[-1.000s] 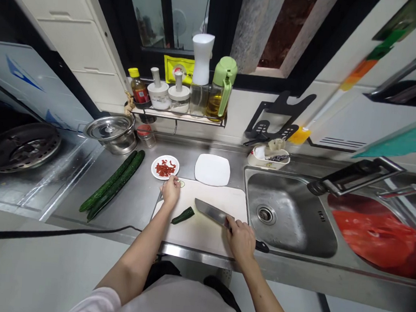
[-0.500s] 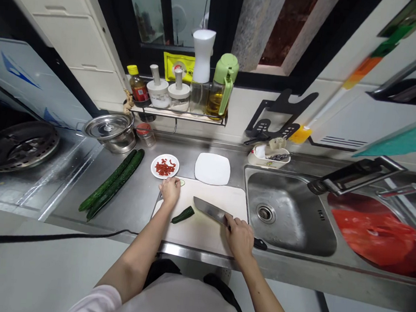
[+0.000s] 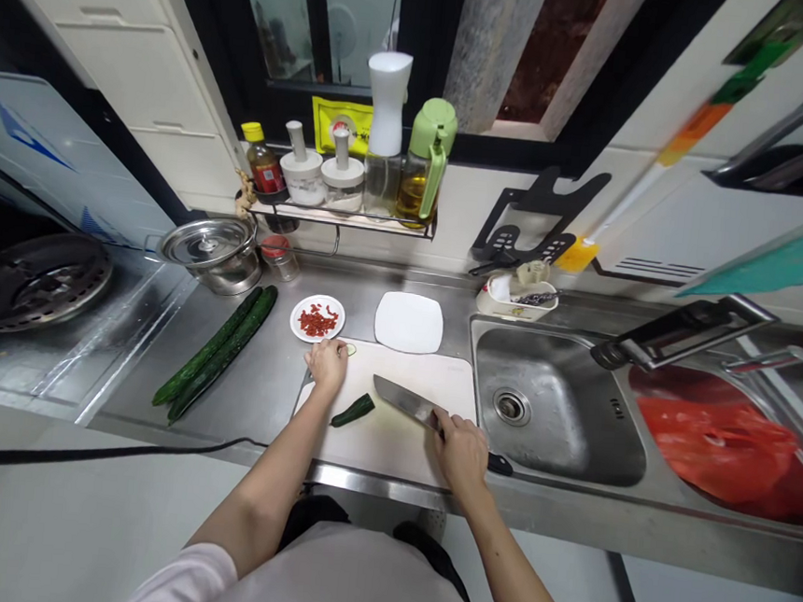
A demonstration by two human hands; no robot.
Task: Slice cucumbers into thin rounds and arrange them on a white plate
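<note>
My right hand (image 3: 462, 452) grips the black handle of a kitchen knife (image 3: 403, 400); its broad blade lies low over the white cutting board (image 3: 437, 379), pointing left. At the board's far left corner my left hand (image 3: 326, 365) has its fingers closed together at a pale, green-rimmed cucumber slice (image 3: 350, 349). The fingers partly hide that slice. A short dark green cucumber piece (image 3: 353, 411) rests on the board between the hands, left of the blade. Just beyond my left hand stands a small white plate (image 3: 296, 324) with chopped red bits (image 3: 318, 320).
Two whole cucumbers (image 3: 222, 356) lie on the steel counter at left. Behind the board is a white square plate (image 3: 409, 322). A sink (image 3: 560, 418) adjoins the board's right side. A lidded pot (image 3: 209, 251) and a shelf of seasoning containers (image 3: 341, 183) stand at the back.
The view has shifted very slightly. Both hands, the knife and the cucumber pieces keep their places on the board.
</note>
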